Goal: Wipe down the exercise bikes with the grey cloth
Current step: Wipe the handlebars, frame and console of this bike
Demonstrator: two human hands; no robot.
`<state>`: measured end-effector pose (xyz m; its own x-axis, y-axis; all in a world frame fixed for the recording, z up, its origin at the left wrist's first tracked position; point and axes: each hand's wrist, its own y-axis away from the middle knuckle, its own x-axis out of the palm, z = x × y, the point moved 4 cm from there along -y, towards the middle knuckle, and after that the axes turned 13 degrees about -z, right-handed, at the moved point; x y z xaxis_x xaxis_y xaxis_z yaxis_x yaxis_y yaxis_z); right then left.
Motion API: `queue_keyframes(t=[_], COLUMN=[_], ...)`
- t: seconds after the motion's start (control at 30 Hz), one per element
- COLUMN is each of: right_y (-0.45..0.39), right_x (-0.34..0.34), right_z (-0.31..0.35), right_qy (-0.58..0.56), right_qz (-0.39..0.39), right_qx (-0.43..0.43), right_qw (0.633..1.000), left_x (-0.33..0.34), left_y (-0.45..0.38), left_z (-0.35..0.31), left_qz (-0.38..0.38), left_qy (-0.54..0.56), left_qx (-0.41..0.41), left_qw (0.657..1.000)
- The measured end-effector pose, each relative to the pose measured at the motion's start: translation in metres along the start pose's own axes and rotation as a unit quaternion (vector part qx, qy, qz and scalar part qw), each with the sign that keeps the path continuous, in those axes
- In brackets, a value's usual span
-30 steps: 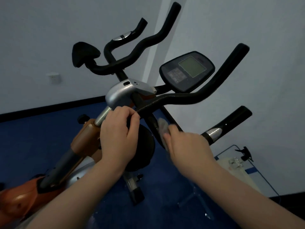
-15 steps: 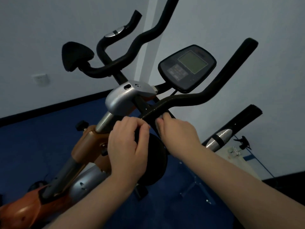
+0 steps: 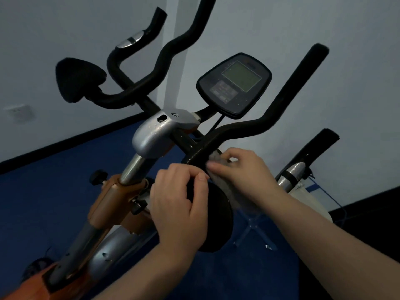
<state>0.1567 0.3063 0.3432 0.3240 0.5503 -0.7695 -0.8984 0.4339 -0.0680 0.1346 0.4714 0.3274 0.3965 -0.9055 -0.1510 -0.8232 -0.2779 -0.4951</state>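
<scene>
An orange and silver exercise bike (image 3: pixel 112 204) fills the view, with black foam handlebars (image 3: pixel 281 109) and a dark console (image 3: pixel 234 85). My right hand (image 3: pixel 242 172) holds the grey cloth (image 3: pixel 216 158) against the lower end of the right handlebar, beside the black stem. The cloth also hangs below that hand. My left hand (image 3: pixel 179 204) grips the black round elbow pad (image 3: pixel 216 215) just beneath the bar, its thumb curled over the top.
A silver clamp cover (image 3: pixel 155 133) tops the steel post. A second black elbow pad (image 3: pixel 75 79) sticks out at the left. Another handle with a silver sensor (image 3: pixel 294 172) is at the right. Blue floor (image 3: pixel 54 180) and pale walls surround the bike.
My right hand has come up from below the bar to its lower end and slid a little right along it with the cloth. My left hand stays on the pad.
</scene>
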Motion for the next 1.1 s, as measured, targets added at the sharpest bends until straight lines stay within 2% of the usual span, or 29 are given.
queue_keyframes(t=[0.03, 0.07, 0.17, 0.23, 0.33, 0.43, 0.5, 0.57, 0.67, 0.73, 0.77, 0.8, 0.87, 0.9, 1.0, 1.03, 1.07, 1.1], right_y=[-0.001, 0.0, 0.006, 0.001, -0.001, 0.012, 0.022, 0.037, 0.055, 0.042, 0.028, 0.02, 0.025, 0.034, 0.036, 0.018, 0.004, -0.001], right_x=[0.005, 0.008, 0.003, 0.0, 0.01, 0.01, 0.003, -0.006, -0.031, -0.066, -0.082, -0.089, -0.074, -0.055, -0.058, -0.075, -0.09, -0.097], right_z=[0.003, 0.004, 0.002, 0.004, 0.011, 0.01, 0.002, -0.006, -0.028, -0.053, -0.06, -0.062, -0.059, -0.061, -0.069, -0.073, -0.075, -0.077], right_qy=[-0.053, -0.08, 0.008, 0.048, 0.041, 0.103, 0.19, 0.247, 0.256, 0.258, 0.247, 0.229, 0.179, 0.163, 0.165, 0.174, 0.163, 0.138], right_qz=[0.006, 0.007, -0.015, -0.018, -0.027, -0.052, -0.078, -0.106, -0.056, -0.085, -0.122, -0.162, -0.245, -0.259, -0.212, -0.234, -0.276, -0.318], right_qx=[0.047, 0.058, -0.032, -0.044, -0.048, -0.117, -0.205, -0.315, -0.445, -0.516, -0.512, -0.482, -0.395, -0.39, -0.524, -0.539, -0.519, -0.464], right_qw=[0.997, 0.995, 0.999, 0.998, 0.998, 0.986, 0.957, 0.91, 0.856, 0.812, 0.813, 0.83, 0.867, 0.868, 0.808, 0.79, 0.793, 0.815], left_x=[0.0, -0.001, -0.001, -0.001, 0.0, 0.001, 0.004, 0.004, 0.009, 0.022, 0.029, 0.036, 0.046, 0.049, 0.052, 0.052, 0.053, 0.054], left_y=[0.001, 0.001, 0.0, 0.0, 0.001, 0.002, 0.001, -0.002, 0.0, 0.005, 0.007, 0.009, 0.012, 0.013, 0.014, 0.015, 0.016, 0.018], left_z=[0.0, 0.0, 0.0, 0.0, -0.001, -0.003, -0.006, -0.01, -0.025, -0.046, -0.055, -0.061, -0.067, -0.067, -0.067, -0.068, -0.069, -0.07], left_qz=[0.0, 0.001, 0.005, 0.001, -0.007, -0.007, -0.011, -0.041, -0.062, -0.024, -0.003, 0.011, 0.023, 0.028, 0.024, 0.021, 0.02, 0.015], left_qy=[-0.001, -0.001, -0.003, -0.005, -0.01, -0.029, -0.04, -0.015, 0.066, 0.101, 0.098, 0.089, 0.074, 0.073, 0.055, 0.045, 0.037, 0.033], left_qx=[-0.001, -0.002, 0.001, 0.004, 0.01, 0.022, 0.028, 0.007, -0.013, -0.001, 0.005, 0.005, -0.012, -0.026, -0.023, -0.011, -0.005, -0.004], left_qw=[1.0, 1.0, 1.0, 1.0, 1.0, 0.999, 0.999, 0.999, 0.996, 0.995, 0.995, 0.996, 0.997, 0.997, 0.998, 0.999, 0.999, 0.999])
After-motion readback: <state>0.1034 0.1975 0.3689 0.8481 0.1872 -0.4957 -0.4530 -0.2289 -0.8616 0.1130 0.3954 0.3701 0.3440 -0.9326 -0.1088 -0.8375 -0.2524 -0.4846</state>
